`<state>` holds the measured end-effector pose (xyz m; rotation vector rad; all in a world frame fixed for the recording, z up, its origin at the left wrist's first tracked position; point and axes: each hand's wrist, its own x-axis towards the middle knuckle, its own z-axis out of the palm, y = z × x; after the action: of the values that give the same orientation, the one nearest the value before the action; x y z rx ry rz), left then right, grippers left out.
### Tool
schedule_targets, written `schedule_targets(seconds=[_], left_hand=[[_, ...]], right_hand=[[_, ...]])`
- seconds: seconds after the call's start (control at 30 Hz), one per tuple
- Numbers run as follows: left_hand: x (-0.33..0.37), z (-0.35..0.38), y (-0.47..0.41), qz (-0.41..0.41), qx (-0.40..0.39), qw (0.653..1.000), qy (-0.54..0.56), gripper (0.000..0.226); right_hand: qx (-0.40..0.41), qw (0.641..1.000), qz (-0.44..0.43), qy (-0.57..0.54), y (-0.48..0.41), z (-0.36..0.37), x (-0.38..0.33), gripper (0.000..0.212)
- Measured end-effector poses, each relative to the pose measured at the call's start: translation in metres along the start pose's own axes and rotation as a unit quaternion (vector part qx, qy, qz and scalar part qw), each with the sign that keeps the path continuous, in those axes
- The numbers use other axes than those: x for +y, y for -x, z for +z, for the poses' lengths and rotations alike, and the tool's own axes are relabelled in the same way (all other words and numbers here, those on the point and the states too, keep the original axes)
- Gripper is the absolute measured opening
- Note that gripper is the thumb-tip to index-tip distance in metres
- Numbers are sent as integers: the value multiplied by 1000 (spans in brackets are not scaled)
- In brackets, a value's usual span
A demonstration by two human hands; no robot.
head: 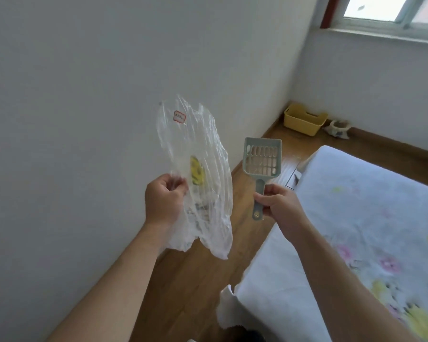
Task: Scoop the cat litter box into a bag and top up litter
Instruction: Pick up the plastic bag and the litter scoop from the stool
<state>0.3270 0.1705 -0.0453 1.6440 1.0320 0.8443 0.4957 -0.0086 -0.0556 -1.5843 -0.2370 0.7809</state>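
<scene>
My left hand (162, 199) grips a crumpled clear plastic bag (198, 154) with a yellow print and a small red label, held up in front of the white wall. My right hand (276, 202) holds the handle of a pale grey-green slotted litter scoop (262, 156), its empty head pointing up. A yellow plastic box (304, 118) stands on the floor in the far corner; its inside is hidden from here. Next to it sits an open printed bag (337, 128) with its top rolled down.
A bed with a white floral sheet (371, 218) fills the right side. A narrow strip of wooden floor (198, 280) runs between it and the white wall (72, 119) toward the corner. A window (391, 11) is at the top right.
</scene>
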Motion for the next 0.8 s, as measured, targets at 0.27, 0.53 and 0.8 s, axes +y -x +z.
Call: schedule_targets(seconds=[0.27, 0.53, 0.8], left_hand=[[0, 44, -104, 42, -107, 993, -5, 19], [4, 135, -207, 69, -172, 982, -35, 19], [38, 221, -291, 86, -212, 973, -32, 15]], right_hand=[[88, 995, 3, -38, -56, 12, -20, 11], [152, 987, 2, -57, -161, -1, -38, 11], [192, 981, 2, -34, -248, -33, -80, 16]])
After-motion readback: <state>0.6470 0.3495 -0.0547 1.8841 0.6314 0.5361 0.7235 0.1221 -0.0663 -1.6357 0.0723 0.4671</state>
